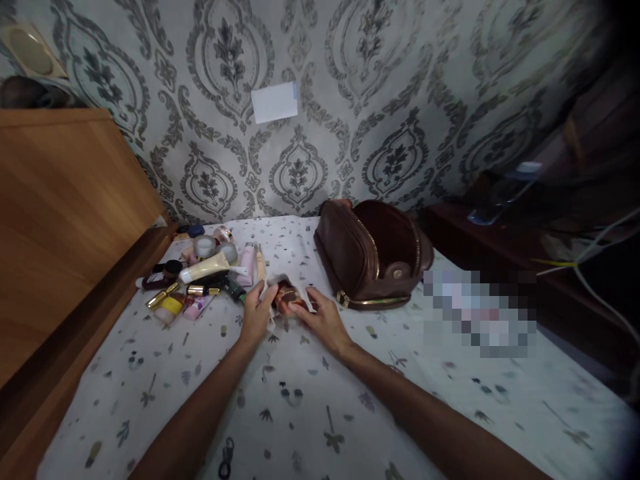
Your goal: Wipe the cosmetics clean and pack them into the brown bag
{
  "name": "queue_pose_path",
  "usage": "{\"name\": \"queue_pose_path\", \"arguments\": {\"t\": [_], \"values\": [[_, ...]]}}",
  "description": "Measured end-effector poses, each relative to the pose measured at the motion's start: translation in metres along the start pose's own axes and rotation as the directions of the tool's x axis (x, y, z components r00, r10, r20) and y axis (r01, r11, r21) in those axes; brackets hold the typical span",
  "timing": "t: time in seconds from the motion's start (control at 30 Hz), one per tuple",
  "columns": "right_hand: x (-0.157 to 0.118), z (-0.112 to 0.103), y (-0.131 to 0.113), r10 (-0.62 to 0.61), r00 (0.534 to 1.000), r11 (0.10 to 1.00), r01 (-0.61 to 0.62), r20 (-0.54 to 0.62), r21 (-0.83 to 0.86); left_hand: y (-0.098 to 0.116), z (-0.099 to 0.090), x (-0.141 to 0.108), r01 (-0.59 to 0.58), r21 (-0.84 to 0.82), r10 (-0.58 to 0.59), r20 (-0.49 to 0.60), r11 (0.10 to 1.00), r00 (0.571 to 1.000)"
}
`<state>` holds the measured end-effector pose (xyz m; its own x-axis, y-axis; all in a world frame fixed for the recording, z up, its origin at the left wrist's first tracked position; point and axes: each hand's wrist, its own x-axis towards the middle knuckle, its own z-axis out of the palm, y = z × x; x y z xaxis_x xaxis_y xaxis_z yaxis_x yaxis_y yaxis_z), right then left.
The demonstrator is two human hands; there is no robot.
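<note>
My left hand (pixel 259 312) and my right hand (pixel 324 317) close in from both sides on a shiny reddish-brown item (pixel 289 297) with whitish, see-through wrapping around it. Its exact kind cannot be made out. Just behind my right hand stands a brown leather toiletry bag (pixel 345 250), its zipped top gaping and its inside dark. Left of my left hand lies a loose heap of cosmetics: a cream-coloured tube (pixel 206 268), a pink tube (pixel 247 264), a gold-capped lipstick (pixel 203 291), a yellow-labelled bottle (pixel 169 309) and a lidded jar (pixel 205 247).
A printed white sheet (pixel 300 427) covers the surface. On the left rises a wooden panel (pixel 65 220); patterned wallpaper (pixel 300 167) is behind. A blurred-out patch (pixel 483 313) lies right of the bag. Farther right are a clear bottle (pixel 505 193) and a pale cable (pixel 580 257).
</note>
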<state>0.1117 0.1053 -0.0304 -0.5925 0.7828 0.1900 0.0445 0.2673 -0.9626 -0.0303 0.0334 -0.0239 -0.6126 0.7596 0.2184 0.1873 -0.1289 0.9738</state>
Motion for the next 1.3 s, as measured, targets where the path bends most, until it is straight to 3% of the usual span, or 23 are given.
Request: {"name": "queue_pose_path", "arguments": {"t": [0.07,0.13,0.37,0.57,0.73,0.87,0.97,1.1,1.2,1.3], "values": [[-0.001,0.000,0.000,-0.042,0.999,0.999,0.042,-0.007,-0.032,-0.001,0.003,-0.002,0.040,-0.029,-0.040,-0.014,0.999,0.999],[-0.002,0.001,0.001,-0.037,0.998,0.999,0.036,0.057,0.018,-0.003,0.004,-0.005,0.075,-0.046,-0.075,-0.011,0.996,0.997],[-0.004,0.008,0.012,0.052,0.980,0.971,-0.095,0.194,0.220,-0.012,0.001,-0.002,0.098,-0.042,-0.100,-0.033,0.994,0.994],[-0.005,0.010,0.019,-0.032,0.994,0.995,0.022,0.109,0.095,-0.008,-0.001,-0.006,0.059,0.041,-0.058,-0.018,0.997,0.998],[-0.005,0.010,0.011,-0.055,0.993,0.997,0.049,0.102,0.062,-0.001,0.000,-0.009,0.026,0.090,-0.022,-0.042,0.996,0.999],[-0.005,0.008,0.005,-0.106,0.992,0.992,0.111,0.070,-0.059,-0.003,0.004,-0.011,0.039,0.082,-0.036,-0.044,0.996,0.998],[-0.005,0.008,0.001,-0.061,0.995,0.996,0.066,0.080,-0.058,0.000,0.005,-0.015,0.033,0.097,-0.033,0.001,0.995,0.999],[-0.005,0.007,-0.002,0.034,0.997,0.997,-0.029,0.075,-0.075,0.011,0.007,-0.021,-0.122,0.120,0.107,0.125,0.985,0.986],[-0.003,0.005,-0.002,0.050,0.998,0.994,-0.048,0.024,-0.093,0.018,0.008,-0.023,-0.329,0.113,0.286,0.289,0.937,0.914],[0.000,0.003,0.000,0.083,0.996,0.994,-0.081,0.021,-0.077,0.020,0.008,-0.024,-0.428,0.112,0.368,0.352,0.897,0.861]]}}
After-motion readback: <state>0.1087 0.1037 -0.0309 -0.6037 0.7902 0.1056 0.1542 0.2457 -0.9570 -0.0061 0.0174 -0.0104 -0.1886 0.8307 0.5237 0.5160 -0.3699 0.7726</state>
